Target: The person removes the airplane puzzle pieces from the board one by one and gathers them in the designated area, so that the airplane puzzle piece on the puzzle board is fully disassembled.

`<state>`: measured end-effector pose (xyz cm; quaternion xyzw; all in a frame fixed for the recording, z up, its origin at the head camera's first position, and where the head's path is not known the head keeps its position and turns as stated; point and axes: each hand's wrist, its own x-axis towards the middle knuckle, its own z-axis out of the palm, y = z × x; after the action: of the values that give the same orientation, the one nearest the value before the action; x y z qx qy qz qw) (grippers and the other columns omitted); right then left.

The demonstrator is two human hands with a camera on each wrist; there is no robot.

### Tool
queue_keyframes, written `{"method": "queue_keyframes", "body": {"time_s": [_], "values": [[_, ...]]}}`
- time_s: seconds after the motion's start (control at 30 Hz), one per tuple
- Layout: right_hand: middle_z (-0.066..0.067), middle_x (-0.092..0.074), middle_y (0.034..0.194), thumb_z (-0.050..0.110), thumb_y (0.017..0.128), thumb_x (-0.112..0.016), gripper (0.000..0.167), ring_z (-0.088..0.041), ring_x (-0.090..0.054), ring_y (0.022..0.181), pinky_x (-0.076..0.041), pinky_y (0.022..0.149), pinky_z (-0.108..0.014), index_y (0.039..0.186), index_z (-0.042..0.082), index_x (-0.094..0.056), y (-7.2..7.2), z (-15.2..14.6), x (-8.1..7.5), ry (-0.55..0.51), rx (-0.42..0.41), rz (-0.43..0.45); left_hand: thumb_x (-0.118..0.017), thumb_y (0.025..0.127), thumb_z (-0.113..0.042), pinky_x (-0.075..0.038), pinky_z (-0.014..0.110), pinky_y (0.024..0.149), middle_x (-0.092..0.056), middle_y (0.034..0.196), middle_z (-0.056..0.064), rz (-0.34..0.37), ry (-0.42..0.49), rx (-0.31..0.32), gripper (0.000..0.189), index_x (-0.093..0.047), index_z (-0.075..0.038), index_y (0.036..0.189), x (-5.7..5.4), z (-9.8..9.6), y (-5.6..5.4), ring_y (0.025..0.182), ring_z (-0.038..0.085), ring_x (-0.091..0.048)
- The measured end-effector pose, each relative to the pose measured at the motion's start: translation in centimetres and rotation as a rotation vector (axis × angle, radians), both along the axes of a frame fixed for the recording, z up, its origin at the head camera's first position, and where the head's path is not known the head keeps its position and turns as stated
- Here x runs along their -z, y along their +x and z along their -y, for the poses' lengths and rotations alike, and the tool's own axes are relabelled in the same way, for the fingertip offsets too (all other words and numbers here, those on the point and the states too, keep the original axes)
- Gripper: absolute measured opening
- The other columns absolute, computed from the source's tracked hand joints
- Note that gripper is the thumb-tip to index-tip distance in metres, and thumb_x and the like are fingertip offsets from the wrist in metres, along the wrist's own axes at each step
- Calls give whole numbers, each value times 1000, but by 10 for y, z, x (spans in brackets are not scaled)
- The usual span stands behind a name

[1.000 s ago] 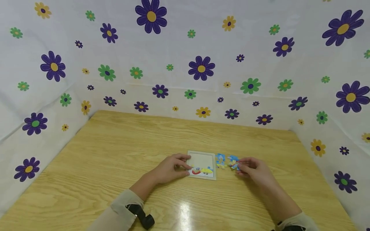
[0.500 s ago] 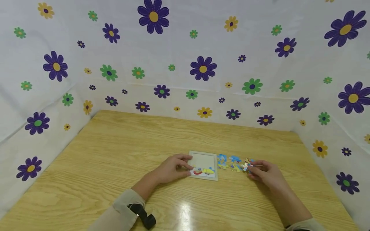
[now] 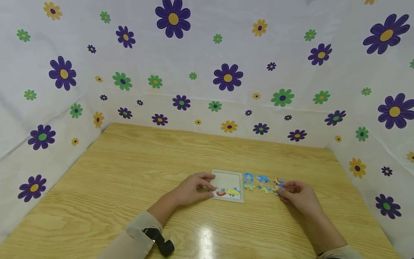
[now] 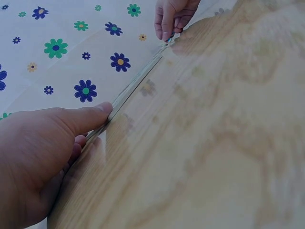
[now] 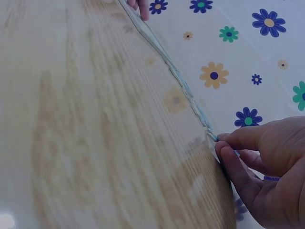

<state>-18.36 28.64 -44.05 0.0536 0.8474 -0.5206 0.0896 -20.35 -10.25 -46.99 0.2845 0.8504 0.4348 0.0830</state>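
A small square puzzle tray (image 3: 227, 171) lies on the table, its lower part filled with a red and yellow picture. My left hand (image 3: 193, 190) rests on the tray's left edge, thumb and fingertips touching the rim. To the tray's right lie several jigsaw pieces (image 3: 263, 178), blue and yellow, in two rough rows. At the right end of the lower row, my right hand (image 3: 299, 198) pinches a jigsaw piece (image 3: 276, 189) between thumb and fingers, low at the table. Fingertips partly cover that piece. In the right wrist view, the right hand (image 5: 267, 167) holds it by its edge.
The wood-grain table (image 3: 155, 154) extends around the tray and pieces. A white cloth (image 3: 194, 54) with printed flowers stands behind and along both sides. A black strap (image 3: 158, 241) is on the left wrist.
My right hand has moved right, carrying a jigsaw piece away from the overlapping cluster, then lowered it at the row's end. More separate pieces now show. My left hand stays on the tray.
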Motion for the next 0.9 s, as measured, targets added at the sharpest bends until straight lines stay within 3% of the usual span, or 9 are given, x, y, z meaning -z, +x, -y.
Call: {"method": "queue_keyframes", "body": {"time_s": [0.3,0.63,0.9], "values": [[-13,-70,97,13,94,-71,39,-11,-71,78,-59,68,-23,119,-13,-57,3,6,-4,114,22,-24,-75,91,-24,-42,46,112,-54,146,2,7,-2,-12,18,-79,-17,107,3,0,0,139,28,-46],[-20,-69,106,11,93,-72,39,-9,-70,79,-60,70,-24,118,-15,-56,3,7,-5,105,22,-28,-74,92,-25,-46,45,108,-54,147,4,-7,12,7,18,-79,-16,107,3,1,-2,137,29,-49],[-16,-64,110,16,92,-72,48,-8,-69,80,-59,73,-24,129,-11,-55,2,8,-10,106,35,-9,-74,92,-25,-46,45,108,-54,146,5,-8,16,7,18,-79,-16,107,4,1,-3,136,29,-50]]}}
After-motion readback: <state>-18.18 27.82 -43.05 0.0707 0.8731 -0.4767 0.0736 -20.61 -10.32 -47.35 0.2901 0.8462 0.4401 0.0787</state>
